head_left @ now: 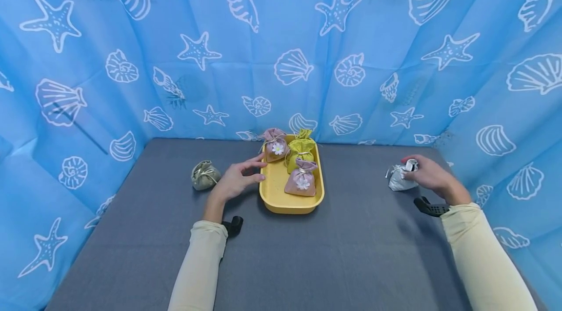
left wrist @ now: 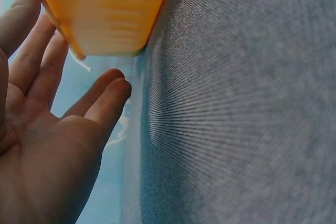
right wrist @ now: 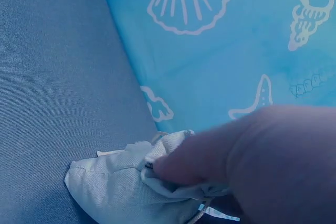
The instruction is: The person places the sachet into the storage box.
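Observation:
At the right of the head view, my right hand (head_left: 430, 174) pinches a pale grey drawstring pouch (head_left: 400, 181) by its gathered neck. The right wrist view shows this pouch (right wrist: 121, 184) up close, its mouth bunched under my fingers. My left hand (head_left: 234, 179) is at the left side of a yellow tray (head_left: 290, 209), its fingers fairly straight and touching the rim. Inside the tray are a yellow-green pouch (head_left: 300, 150) and two mauve pouches with white flowers, one mauve pouch (head_left: 300, 186) in front and another mauve pouch (head_left: 274, 151) at the back left.
An olive-green pouch (head_left: 204, 176) lies on the grey table (head_left: 347, 252), just left of my left hand. A blue curtain (head_left: 263, 57) with white shells and starfish hangs behind and beside the table. Black wrist mounts sit at both cuffs.

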`<act>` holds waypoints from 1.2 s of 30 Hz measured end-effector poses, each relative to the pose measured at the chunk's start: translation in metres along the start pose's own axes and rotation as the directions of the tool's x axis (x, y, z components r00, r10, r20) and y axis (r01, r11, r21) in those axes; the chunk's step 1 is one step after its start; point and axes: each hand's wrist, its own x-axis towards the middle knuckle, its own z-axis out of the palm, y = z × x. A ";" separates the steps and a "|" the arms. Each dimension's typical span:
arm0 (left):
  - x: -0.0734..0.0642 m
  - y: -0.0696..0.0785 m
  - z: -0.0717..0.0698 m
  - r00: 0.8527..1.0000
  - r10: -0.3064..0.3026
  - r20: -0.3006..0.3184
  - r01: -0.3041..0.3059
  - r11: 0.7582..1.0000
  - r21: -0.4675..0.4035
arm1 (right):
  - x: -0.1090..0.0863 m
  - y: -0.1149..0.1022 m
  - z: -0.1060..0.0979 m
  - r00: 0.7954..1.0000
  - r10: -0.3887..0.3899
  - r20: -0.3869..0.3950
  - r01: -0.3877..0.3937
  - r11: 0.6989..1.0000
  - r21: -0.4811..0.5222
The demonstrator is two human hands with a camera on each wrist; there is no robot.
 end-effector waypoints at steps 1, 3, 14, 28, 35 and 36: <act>0.000 0.000 0.000 1.000 0.000 0.003 0.000 1.000 0.001 | 0.000 0.001 0.000 1.000 0.001 -0.013 -0.001 1.000 -0.014; 0.001 0.001 0.000 1.000 0.000 0.007 0.000 1.000 0.000 | 0.000 0.002 -0.001 0.999 0.003 -0.041 -0.004 0.999 -0.040; 0.000 -0.001 0.001 0.999 0.047 0.016 -0.047 0.999 -0.002 | -0.001 -0.001 0.000 0.992 -0.006 -0.128 -0.005 0.996 -0.085; 0.001 -0.003 0.000 0.999 0.033 0.016 -0.033 0.999 -0.018 | -0.005 -0.038 0.000 0.980 0.068 -0.188 -0.015 0.963 0.267; 0.001 -0.001 0.000 1.000 0.006 0.011 -0.006 1.000 -0.019 | -0.012 -0.061 -0.005 0.985 0.020 -0.169 -0.002 0.994 0.109; 0.001 0.000 0.000 1.000 0.004 0.011 -0.004 1.000 -0.019 | -0.012 -0.064 -0.005 0.985 0.007 -0.172 0.006 0.997 0.078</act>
